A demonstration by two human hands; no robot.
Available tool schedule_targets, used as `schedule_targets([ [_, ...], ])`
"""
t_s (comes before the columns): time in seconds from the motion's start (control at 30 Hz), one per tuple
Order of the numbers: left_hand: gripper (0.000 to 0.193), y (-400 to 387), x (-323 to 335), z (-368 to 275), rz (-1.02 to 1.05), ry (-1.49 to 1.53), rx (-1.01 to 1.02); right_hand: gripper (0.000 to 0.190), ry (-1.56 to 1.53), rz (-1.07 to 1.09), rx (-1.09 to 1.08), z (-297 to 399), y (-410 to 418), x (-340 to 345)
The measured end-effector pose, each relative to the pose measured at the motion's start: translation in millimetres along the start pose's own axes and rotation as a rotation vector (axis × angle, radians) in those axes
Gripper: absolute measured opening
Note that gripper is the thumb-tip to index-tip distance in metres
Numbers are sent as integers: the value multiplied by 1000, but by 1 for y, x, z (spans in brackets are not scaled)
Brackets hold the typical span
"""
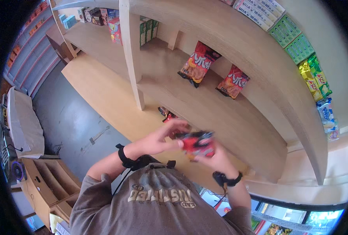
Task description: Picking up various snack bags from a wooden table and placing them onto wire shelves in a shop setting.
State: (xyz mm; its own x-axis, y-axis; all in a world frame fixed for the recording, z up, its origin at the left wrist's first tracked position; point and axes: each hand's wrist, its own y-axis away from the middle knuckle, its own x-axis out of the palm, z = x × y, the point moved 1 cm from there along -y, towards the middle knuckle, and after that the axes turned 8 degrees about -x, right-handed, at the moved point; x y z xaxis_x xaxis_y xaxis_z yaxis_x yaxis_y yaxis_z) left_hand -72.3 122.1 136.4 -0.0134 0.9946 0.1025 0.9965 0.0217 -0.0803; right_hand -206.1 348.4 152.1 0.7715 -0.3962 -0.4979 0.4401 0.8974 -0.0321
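A red and black snack bag [199,144], blurred by motion, is held in front of my chest between both hands. My right hand [216,155] grips its right side, with the thumb across the near edge. At its left edge, my left hand [159,138] has the thumb against the bag and the fingers curled beyond it. Just past my left fingers, another red and black bag [165,114] lies on the lower board, partly hidden. On the wooden shelf ahead, a red snack bag [198,63] and a second red bag [233,81] stand leaning back.
A pale upright post [130,53] divides the wooden shelf [168,79]. Boxes [96,16] and green cartons [148,30] stand farther left. The upper shelf holds green boxes [291,38] and yellow snack packs [310,80]. A low wooden board [103,97] runs below, beside the grey floor [74,108].
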Motion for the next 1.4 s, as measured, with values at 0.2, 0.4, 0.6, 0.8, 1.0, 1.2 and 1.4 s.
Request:
schedule_targets([
  [0.2,49,-22,10,6,-88,37,44,44,-264,-527,-148,-20,-90,-90],
  [0.4,64,-98,35,-13,-76,-186,-35,69,111,-698,-137,-83,-144,-117],
  [0.6,68,-218,41,-6,-257,-364,60,73,-143,-759,-299,-134,-154,-132],
  [0.8,60,-290,22,21,-129,-28,-106,51,-301,-716,-219,-104,-154,-109],
  [1.0,28,-296,36,9,-57,143,-219,47,-133,-897,-204,-105,-147,-109],
  [1.2,29,-304,45,16,11,66,-258,51,0,-854,-179,-129,-147,-118],
  [1.4,29,-310,24,30,-71,-93,-186,45,360,-967,-4,-119,-158,-96],
])
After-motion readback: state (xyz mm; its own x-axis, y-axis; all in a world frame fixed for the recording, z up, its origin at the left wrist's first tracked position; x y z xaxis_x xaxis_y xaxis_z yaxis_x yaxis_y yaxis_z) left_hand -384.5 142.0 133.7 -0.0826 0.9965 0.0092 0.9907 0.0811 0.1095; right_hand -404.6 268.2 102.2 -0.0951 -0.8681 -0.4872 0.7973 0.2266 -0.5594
